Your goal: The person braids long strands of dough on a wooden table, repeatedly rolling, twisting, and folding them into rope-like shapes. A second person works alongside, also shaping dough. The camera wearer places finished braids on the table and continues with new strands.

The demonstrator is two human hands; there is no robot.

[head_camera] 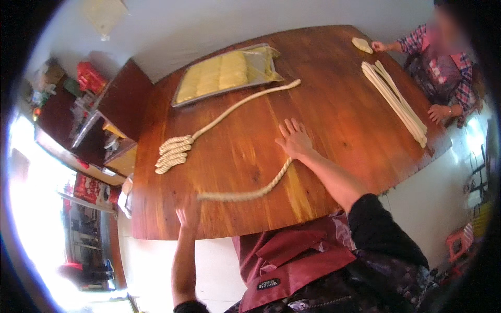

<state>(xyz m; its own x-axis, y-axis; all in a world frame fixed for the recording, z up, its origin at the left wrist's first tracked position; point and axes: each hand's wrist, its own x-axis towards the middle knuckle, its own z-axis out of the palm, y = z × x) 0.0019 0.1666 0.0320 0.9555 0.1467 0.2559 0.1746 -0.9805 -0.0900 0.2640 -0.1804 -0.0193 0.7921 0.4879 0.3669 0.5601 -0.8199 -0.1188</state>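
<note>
A long twisted dough rope (250, 196) curves across the wooden table in front of me. My right hand (295, 141) lies palm down over its right end, fingers spread. At the opposite end, near the table's front edge, my left hand (189, 211) is blurred; it looks flat, with the thumb apart, and touches or nearly touches the rope. Farther back, a smoother dough strand (242, 103) runs diagonally. Its lower end meets a cluster of several short twisted dough sticks (172, 152) lying side by side.
Behind the strand, a metal tray (219, 96) holds yellowish dough slabs (213, 74) partly under plastic film (270, 58). On the wooden table (332, 113), straight dough strips (395, 103) lie at right. A co-worker (440, 70) touches a dough piece (362, 45). A wooden cabinet (123, 98) adjoins the left side.
</note>
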